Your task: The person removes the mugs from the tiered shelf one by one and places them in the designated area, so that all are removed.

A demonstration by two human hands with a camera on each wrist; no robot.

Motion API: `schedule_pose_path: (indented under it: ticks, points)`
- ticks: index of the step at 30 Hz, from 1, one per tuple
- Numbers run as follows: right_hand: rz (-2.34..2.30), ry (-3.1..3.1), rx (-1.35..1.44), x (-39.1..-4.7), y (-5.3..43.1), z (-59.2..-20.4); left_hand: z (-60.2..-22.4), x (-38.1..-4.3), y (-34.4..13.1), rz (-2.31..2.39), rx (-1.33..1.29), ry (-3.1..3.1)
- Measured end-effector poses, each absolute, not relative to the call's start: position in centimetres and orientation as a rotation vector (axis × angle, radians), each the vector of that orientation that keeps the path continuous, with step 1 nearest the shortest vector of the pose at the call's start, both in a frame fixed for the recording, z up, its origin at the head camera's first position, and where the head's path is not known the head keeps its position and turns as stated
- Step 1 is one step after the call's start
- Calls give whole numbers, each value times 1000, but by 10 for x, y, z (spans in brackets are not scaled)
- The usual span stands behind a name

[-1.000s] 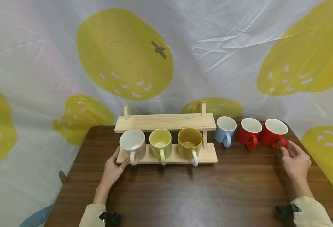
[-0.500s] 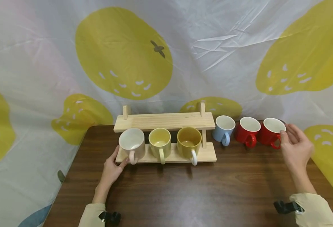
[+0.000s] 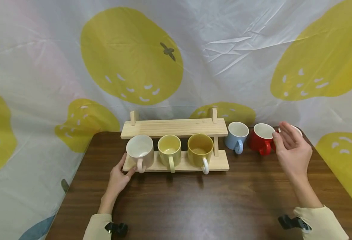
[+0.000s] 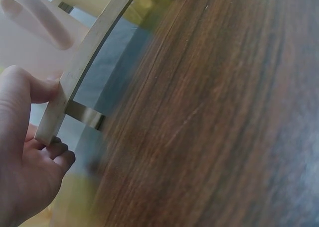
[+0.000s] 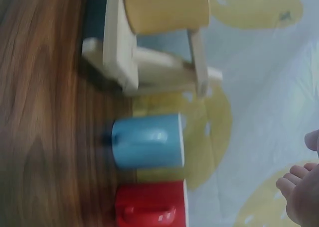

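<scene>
My left hand (image 3: 119, 176) grips the left end of the lower board of a two-tier wooden shelf (image 3: 170, 127). In the left wrist view its thumb lies on top and its fingers curl underneath. On that board stand a pale pink mug (image 3: 143, 160), a light yellow mug (image 3: 170, 160) and a mustard mug (image 3: 198, 160) with a white handle. My right hand (image 3: 294, 151), holding nothing, hangs in the air with loosely bent fingers. It covers most of the far right red mug (image 3: 297, 130). Left of it stand another red mug (image 3: 257, 143) and a light blue mug (image 3: 233, 141).
The shelf and the right-hand row of mugs stand near the back edge of a dark brown wooden table (image 3: 176, 206). Behind them hangs a pale cloth (image 3: 218, 80) with yellow fruit prints.
My right hand has let go of the far right red mug's handle, risen and moved left in front of that mug. The left hand keeps its hold on the shelf.
</scene>
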State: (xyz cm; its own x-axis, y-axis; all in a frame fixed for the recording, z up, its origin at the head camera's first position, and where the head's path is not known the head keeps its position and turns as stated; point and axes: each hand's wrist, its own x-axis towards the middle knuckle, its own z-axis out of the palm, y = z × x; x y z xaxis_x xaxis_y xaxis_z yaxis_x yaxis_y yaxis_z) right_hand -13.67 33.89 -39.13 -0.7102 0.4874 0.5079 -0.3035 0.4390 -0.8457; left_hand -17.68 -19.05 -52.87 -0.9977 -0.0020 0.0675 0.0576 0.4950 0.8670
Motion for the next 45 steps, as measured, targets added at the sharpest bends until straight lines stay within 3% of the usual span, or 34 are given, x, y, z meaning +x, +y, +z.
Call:
schedule_pose_path:
  ticks: [21,45]
  points:
    - [1409,-2019,213,-122,264,-404,-533,-179,-190,-1528,-34,-2663]
    - [1542,-2165,376,-108,207,-465,-534,-179,-191,-1537,-58,-2633]
